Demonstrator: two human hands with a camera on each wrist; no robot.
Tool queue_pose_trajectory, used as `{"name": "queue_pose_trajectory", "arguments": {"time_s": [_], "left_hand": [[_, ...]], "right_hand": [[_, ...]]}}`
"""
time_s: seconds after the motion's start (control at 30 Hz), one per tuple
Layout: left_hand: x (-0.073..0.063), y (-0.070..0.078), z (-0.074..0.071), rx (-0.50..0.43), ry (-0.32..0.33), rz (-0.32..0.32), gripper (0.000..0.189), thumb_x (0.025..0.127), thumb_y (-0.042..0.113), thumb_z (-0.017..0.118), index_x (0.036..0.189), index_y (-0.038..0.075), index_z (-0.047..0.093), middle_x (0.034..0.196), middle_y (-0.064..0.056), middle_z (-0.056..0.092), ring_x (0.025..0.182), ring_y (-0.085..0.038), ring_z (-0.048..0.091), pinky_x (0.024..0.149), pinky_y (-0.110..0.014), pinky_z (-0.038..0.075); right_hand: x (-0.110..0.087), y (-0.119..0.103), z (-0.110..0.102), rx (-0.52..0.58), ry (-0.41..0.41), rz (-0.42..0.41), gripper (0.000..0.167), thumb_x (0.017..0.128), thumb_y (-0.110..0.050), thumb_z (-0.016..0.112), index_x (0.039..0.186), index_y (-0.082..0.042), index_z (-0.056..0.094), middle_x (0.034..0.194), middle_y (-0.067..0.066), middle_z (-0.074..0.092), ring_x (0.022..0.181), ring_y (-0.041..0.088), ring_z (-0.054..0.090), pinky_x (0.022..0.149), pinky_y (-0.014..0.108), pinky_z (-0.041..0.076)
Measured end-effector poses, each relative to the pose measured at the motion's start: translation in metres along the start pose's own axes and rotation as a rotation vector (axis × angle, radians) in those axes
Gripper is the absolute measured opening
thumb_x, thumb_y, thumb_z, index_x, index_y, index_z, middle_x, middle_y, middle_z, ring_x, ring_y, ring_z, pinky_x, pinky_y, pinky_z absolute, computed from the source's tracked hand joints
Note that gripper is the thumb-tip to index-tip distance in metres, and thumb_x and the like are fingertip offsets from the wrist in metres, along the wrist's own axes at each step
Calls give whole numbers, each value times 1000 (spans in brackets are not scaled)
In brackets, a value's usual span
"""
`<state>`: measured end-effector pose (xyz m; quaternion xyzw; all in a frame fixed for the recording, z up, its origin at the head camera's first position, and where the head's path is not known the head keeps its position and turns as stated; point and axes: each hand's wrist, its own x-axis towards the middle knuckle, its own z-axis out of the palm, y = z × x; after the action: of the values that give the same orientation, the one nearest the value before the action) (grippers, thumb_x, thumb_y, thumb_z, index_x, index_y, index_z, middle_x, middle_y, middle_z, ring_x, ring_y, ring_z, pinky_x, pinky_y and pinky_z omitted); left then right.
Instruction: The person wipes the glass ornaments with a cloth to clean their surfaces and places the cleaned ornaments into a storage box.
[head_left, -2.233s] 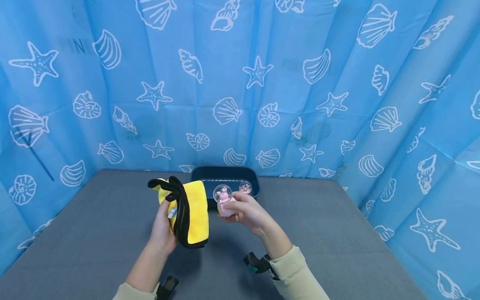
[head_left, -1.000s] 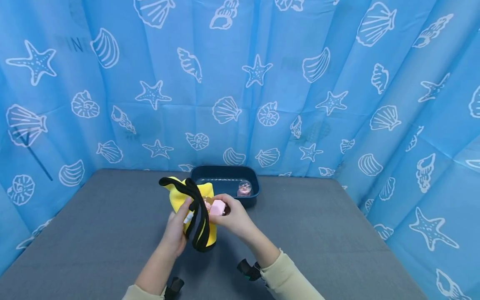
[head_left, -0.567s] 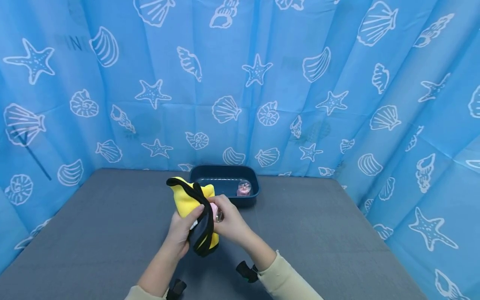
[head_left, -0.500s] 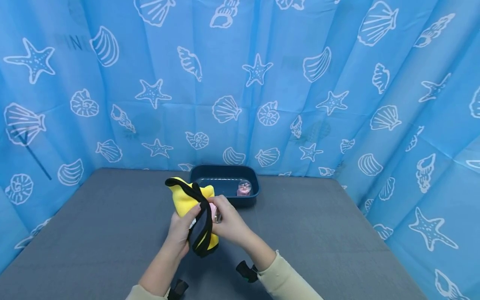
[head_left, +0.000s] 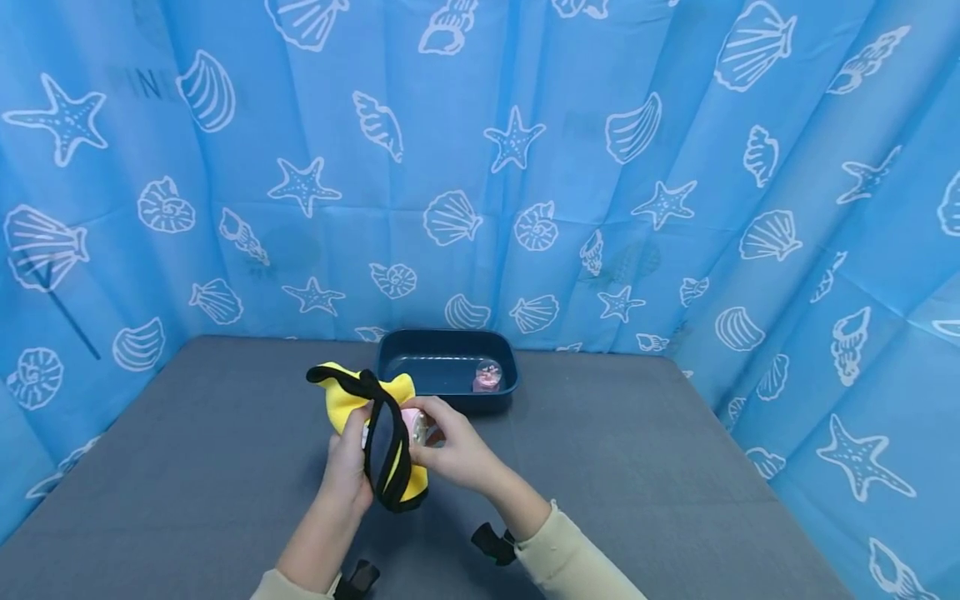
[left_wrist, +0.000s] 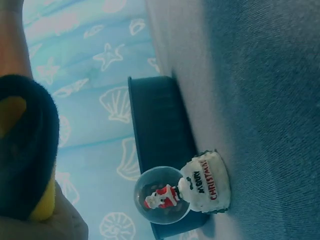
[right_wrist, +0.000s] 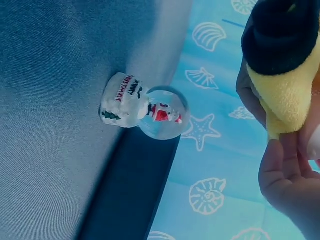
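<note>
My left hand (head_left: 345, 467) grips a yellow cloth (head_left: 345, 407) with black edging, bunched above the table. Against the cloth's right side, my right hand (head_left: 463, 450) pinches a snow globe with a pink base (head_left: 409, 418); the globe is tipped over, and fingers and cloth cover much of it. Part of the right hand (right_wrist: 282, 172) appears beside the cloth (right_wrist: 285, 95) in the right wrist view. A second pink snow globe (head_left: 487, 377) stands inside the dark blue tray (head_left: 435, 373).
Both wrist views show a white-based "Merry Christmas" snow globe (left_wrist: 206, 182) with a Santa figure, upright on the grey table (head_left: 637, 467) before the tray; hands and cloth hide it in the head view. A blue shell-patterned curtain (head_left: 480, 167) hangs behind.
The right hand has brought its snow globe from upright beside the cloth to tipped against it. The cloth has bunched around it. Lately the left hand and cloth shifted slightly left.
</note>
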<state>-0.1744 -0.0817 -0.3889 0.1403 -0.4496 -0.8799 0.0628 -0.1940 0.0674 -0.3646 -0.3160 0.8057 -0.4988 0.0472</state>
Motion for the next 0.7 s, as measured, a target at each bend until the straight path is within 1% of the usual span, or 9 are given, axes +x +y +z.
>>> {"name": "queue_pose_trajectory", "arguments": {"time_s": [0.13, 0.23, 0.33, 0.4, 0.53, 0.6, 0.7], "left_hand": [[2, 2, 0, -59, 20, -28, 27, 98, 28, 55, 114, 8, 48, 86, 7, 63, 75, -6, 62, 72, -20, 52], [3, 3, -1, -77, 33, -47, 28, 98, 28, 56, 115, 8, 48, 87, 6, 64, 77, -6, 63, 75, -19, 53], [4, 3, -1, -66, 31, -48, 33, 97, 31, 59, 118, 8, 47, 89, 6, 63, 79, -6, 64, 78, -19, 53], [3, 4, -2, -39, 27, -44, 38, 96, 34, 61, 119, 8, 46, 88, 6, 63, 79, -6, 63, 78, -19, 53], [2, 6, -5, 39, 15, -25, 51, 92, 44, 64, 121, 7, 45, 88, 6, 62, 79, -6, 61, 77, -19, 52], [2, 7, -6, 84, 18, -27, 56, 91, 49, 63, 123, 7, 44, 90, 6, 61, 81, -7, 59, 79, -19, 51], [1, 10, -9, 123, 13, -41, 58, 91, 53, 60, 124, 8, 43, 94, 6, 59, 85, -7, 57, 80, -20, 48]], "right_hand": [[-1, 1, -1, 6, -14, -15, 41, 89, -8, 68, 127, -3, 54, 118, 9, 56, 100, 20, 49, 85, 39, 50], [-2, 4, -3, 35, -27, -9, 42, 90, -9, 68, 129, -3, 53, 121, 10, 56, 101, 21, 49, 87, 43, 50], [-3, 7, -6, 90, -45, -5, 43, 92, -12, 67, 131, -3, 52, 121, 12, 55, 99, 20, 50, 86, 40, 50], [-3, 8, -8, 165, -63, -2, 44, 93, -14, 66, 132, -1, 50, 121, 13, 54, 98, 20, 51, 86, 36, 50], [-4, 11, -11, 367, -105, -5, 48, 94, -17, 63, 134, 4, 47, 123, 15, 53, 99, 21, 54, 87, 31, 51], [-5, 11, -12, 455, -115, 8, 49, 94, -19, 62, 133, 7, 47, 120, 12, 54, 98, 21, 54, 85, 30, 51], [-5, 10, -13, 532, -109, 37, 47, 95, -20, 58, 131, 10, 47, 111, 6, 57, 93, 18, 54, 80, 27, 50]]}}
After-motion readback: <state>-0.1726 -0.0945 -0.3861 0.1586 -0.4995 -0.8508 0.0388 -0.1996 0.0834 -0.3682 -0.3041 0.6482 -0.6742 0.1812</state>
